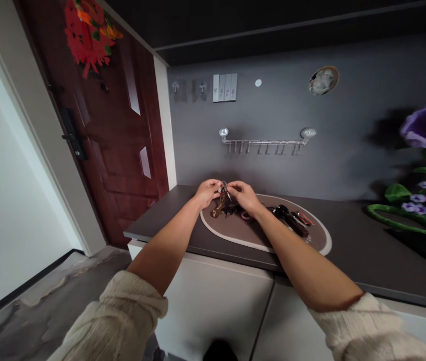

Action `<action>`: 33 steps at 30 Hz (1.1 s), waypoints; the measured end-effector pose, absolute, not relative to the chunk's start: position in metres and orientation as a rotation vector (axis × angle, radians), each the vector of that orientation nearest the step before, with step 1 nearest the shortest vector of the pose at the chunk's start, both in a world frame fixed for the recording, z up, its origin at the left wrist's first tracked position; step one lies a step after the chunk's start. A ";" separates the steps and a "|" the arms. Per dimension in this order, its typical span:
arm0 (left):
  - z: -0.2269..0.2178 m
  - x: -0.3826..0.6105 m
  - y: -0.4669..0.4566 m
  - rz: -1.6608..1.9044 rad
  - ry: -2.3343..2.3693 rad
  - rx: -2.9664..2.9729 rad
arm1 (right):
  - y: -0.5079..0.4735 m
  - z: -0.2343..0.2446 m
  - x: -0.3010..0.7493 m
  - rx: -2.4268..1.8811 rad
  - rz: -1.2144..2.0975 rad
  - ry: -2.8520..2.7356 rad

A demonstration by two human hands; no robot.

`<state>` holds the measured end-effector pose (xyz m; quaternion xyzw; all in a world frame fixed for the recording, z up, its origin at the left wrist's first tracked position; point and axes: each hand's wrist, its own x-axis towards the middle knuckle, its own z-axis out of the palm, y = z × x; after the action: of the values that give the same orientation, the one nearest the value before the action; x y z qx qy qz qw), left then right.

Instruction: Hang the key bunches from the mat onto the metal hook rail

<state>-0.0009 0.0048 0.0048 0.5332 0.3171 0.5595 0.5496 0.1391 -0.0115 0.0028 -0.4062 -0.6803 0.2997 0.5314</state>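
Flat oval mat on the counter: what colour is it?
The flat oval mat is brown with a pale border, in the head view.

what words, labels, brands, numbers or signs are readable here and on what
None are legible.
White wall panel: dark marks on its strips, too small to read.
Mat: pale marks at lower right, too blurred to read.
Held keys: any lettering is too small to tell.

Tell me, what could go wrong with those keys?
The keys hang from just the fingertips of the left hand and right hand, so they might slip onto the mat. There they could get mixed up with the dark things. The right forearm crosses over the mat too, so it might bump something.
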 end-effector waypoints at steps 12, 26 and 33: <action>0.006 0.009 -0.002 1.397 0.791 1.306 | -0.018 0.007 0.140 -0.929 0.680 -1.622; 0.002 0.006 0.009 1.614 1.009 1.665 | -0.013 0.022 0.143 -0.869 0.648 -1.448; -0.002 0.000 0.011 1.595 1.472 2.111 | 0.006 0.060 0.133 -0.840 0.797 -1.229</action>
<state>-0.0002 0.0109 -0.0023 0.6961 0.4854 0.5259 0.0571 0.1329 0.0061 0.0598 -0.3720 -0.5439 0.3528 0.6643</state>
